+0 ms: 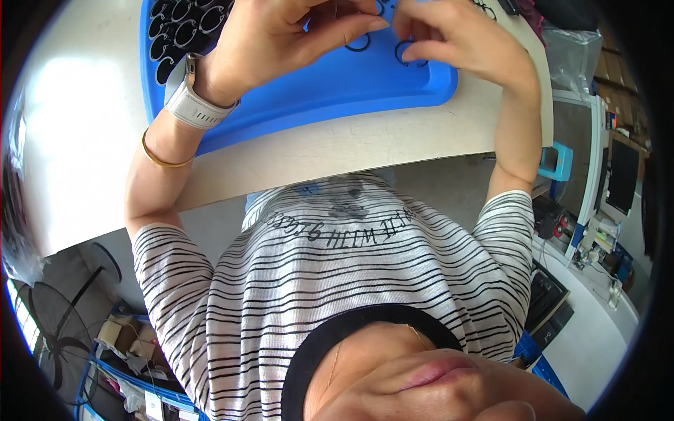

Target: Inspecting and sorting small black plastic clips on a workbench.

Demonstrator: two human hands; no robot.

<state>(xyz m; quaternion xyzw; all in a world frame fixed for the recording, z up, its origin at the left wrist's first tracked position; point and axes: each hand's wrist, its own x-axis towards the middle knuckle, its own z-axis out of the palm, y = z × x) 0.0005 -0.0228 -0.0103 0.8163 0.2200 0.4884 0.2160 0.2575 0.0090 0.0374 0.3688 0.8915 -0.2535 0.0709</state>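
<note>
My left hand (291,38) is over the blue tray (330,98), its thumb and fingers drawn together in a pinch; what they hold, if anything, I cannot make out. A black ring (359,45) shows just below the left thumb tip. To the right, my right hand (456,38) hovers with bent fingers, the thumb and forefinger a little apart. Beside that thumb is another black ring (398,52), partly covered by it; whether they touch I cannot tell. Many black and silvery rings (186,32) sit in rows at the tray's left end.
The tray stands on a pale table (316,163), whose front edge runs close to my body. More small rings (484,8) lie beyond my right wrist. A clear plastic bag (570,59) hangs at the right. A fan (60,340) stands lower left.
</note>
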